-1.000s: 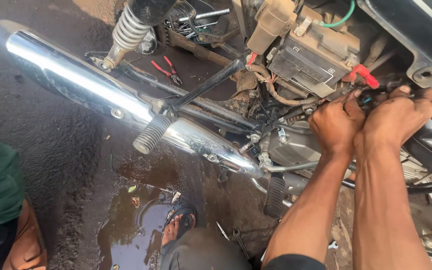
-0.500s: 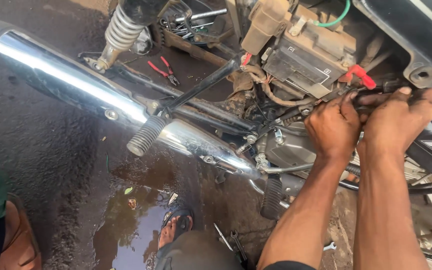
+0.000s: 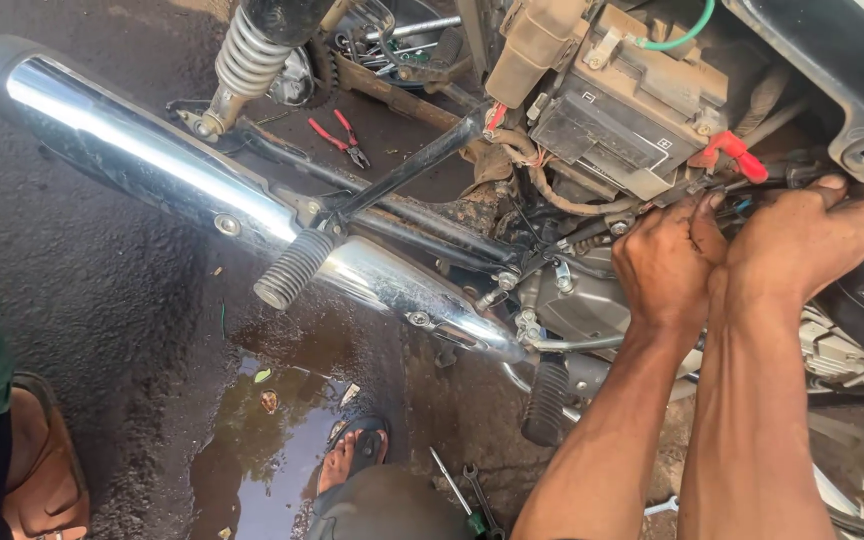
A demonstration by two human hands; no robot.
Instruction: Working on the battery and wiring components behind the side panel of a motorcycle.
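Observation:
Both my hands reach into the open side of a motorcycle, beneath its grey battery (image 3: 612,120). My left hand (image 3: 664,262) has its fingers curled around a bundle of dark wires (image 3: 727,190) beside a red terminal cap (image 3: 735,153). My right hand (image 3: 810,238) presses against it and pinches the same wires under the black body panel (image 3: 832,60). The fingertips are hidden among the wiring. The engine case (image 3: 592,310) lies just below my hands.
A long chrome exhaust pipe (image 3: 182,180) runs from upper left to centre, with a ribbed footpeg (image 3: 294,268) on it. Red-handled pliers (image 3: 342,135) lie on the ground behind. A puddle (image 3: 262,450), a sandalled foot (image 3: 352,455), spanners (image 3: 467,495) and another person's leg (image 3: 2,440) are below.
The view has shifted slightly, so the motorcycle sits a little lower and further right in the frame. My hands stay on the wires, with only small finger movements.

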